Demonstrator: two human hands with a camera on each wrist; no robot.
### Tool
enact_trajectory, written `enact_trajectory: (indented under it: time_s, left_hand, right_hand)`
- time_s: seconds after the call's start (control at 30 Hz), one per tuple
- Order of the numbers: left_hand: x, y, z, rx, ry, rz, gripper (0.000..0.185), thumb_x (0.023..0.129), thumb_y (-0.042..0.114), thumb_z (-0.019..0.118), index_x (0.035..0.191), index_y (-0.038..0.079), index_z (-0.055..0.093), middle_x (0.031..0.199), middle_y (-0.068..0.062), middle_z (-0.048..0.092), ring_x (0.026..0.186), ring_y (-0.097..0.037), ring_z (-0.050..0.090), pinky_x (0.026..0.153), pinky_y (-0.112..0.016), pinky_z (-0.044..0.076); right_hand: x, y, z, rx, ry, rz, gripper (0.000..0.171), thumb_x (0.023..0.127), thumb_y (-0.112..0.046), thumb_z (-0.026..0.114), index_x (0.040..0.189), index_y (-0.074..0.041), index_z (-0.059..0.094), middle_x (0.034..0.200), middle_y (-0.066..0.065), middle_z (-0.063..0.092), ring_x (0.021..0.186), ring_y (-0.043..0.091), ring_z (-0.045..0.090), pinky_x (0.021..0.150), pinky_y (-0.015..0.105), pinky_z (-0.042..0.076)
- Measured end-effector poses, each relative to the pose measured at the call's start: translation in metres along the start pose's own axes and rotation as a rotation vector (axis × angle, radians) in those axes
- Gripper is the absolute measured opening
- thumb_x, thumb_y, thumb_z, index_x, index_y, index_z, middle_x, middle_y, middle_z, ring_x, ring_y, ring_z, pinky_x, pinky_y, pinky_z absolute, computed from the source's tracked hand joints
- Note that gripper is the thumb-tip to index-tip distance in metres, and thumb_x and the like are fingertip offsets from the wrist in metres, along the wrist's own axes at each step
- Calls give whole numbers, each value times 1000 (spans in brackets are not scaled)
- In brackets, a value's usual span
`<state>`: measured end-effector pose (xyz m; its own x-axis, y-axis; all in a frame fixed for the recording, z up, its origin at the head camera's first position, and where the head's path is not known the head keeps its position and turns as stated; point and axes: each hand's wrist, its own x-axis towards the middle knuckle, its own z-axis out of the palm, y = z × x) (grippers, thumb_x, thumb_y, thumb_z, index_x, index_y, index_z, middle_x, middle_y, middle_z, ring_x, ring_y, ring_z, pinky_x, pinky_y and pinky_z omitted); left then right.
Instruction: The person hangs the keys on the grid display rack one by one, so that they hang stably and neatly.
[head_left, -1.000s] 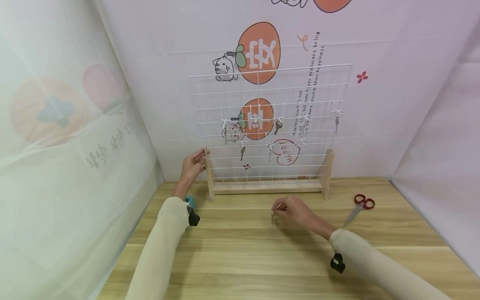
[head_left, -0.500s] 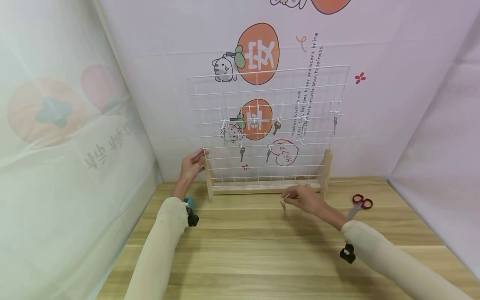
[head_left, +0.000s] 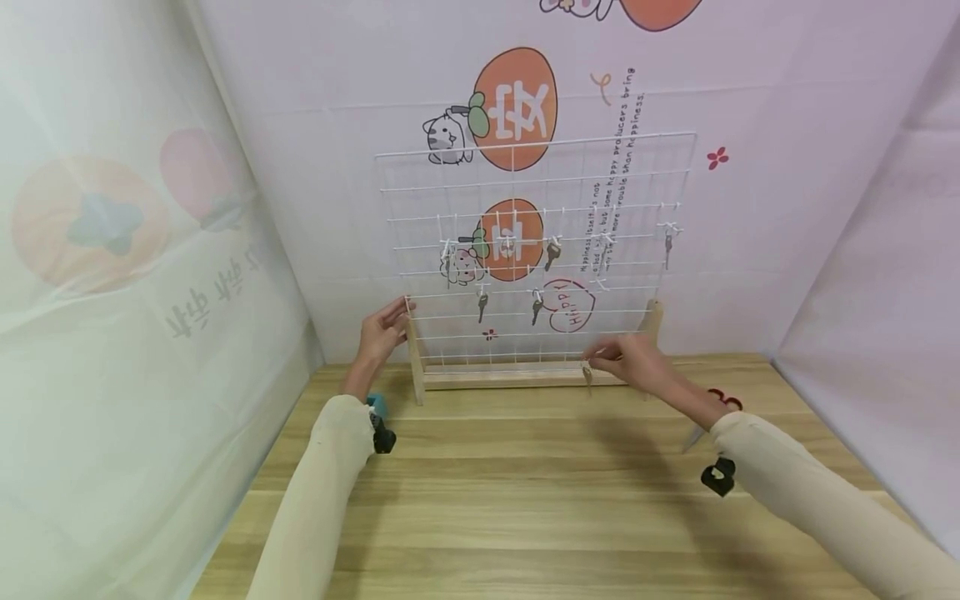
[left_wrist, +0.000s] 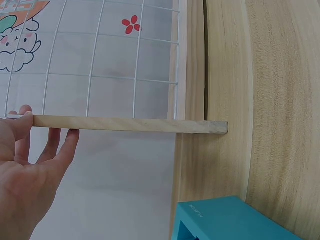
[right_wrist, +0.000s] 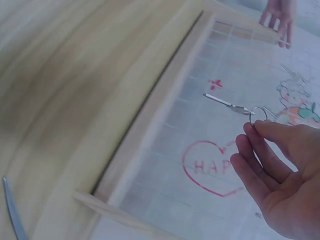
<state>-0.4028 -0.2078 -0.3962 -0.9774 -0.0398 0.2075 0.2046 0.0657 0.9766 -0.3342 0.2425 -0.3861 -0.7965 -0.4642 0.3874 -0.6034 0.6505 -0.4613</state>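
Observation:
My left hand (head_left: 381, 337) grips the top of the left wooden upright (left_wrist: 125, 124) of a wire rack, thumb on one side and fingers on the other. Between thumb and fingertips, my right hand (head_left: 636, 363) pinches a metal key ring (right_wrist: 259, 109) with a key (right_wrist: 225, 102) dangling from it. This key is in front of the rack's lower right part, near the wooden base bar (head_left: 495, 379). Higher on the white wire grid (head_left: 536, 144), several other keys hang from white hooks, among them one dark key (head_left: 552, 254) and another key (head_left: 669, 248) at far right.
Red-handled scissors (head_left: 731, 404) lie on the wooden table (head_left: 480, 517) at the right, partly covered by my right forearm. A teal block (left_wrist: 235, 217) stands by the left upright. Behind the rack hangs a printed white cloth (head_left: 337, 192).
My right hand has moved up, forward and to the right with the key, from over the table to the rack's lower right part. The left hand has stayed on the upright.

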Motion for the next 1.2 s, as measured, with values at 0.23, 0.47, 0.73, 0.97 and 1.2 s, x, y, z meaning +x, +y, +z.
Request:
enact_trajectory:
  time_s: [0.23, 0.47, 0.73, 0.97, 1.2]
  left_hand:
    - [-5, 9, -2, -15, -27, -19, 48, 107, -1, 53, 154, 5, 48, 150, -15, 55, 142, -33, 49, 112, -53, 45]
    - [-11, 18, -2, -29, -34, -30, 48, 106, -4, 53, 153, 0, 47, 150, -20, 54, 143, -37, 48, 111, -57, 44]
    - [-3, -1, -3, 19, 3, 4, 47, 107, 1, 54, 154, 7, 50, 148, -13, 58, 140, -30, 52, 109, -51, 49]
    - [-1, -2, -1, 25, 8, 12, 46, 107, 1, 55, 152, 8, 52, 147, -12, 60, 138, -28, 54, 107, -49, 51]
    - [-1, 0, 0, 20, 13, 10, 47, 106, 1, 55, 152, 8, 52, 147, -13, 60, 138, -28, 55, 108, -49, 50]
  right_hand:
    - [8, -7, -27, -18, -7, 49, 13, 95, -1, 73, 107, 0, 78, 97, 16, 79, 86, 31, 78, 72, 43, 64]
    - [17, -15, -43, -61, 55, 49, 13, 96, -3, 73, 108, -1, 79, 99, 19, 78, 88, 35, 78, 73, 47, 64]
    - [27, -12, -60, -86, 149, 49, 14, 96, -2, 72, 109, -1, 79, 102, 20, 78, 88, 37, 77, 73, 50, 64]
    - [32, -8, -67, -112, 184, 83, 15, 98, -4, 71, 111, -2, 78, 105, 20, 78, 90, 38, 77, 73, 52, 63]
    - [40, -8, -71, -126, 209, 97, 15, 98, -4, 70, 111, -1, 78, 103, 20, 78, 91, 39, 77, 69, 49, 64]
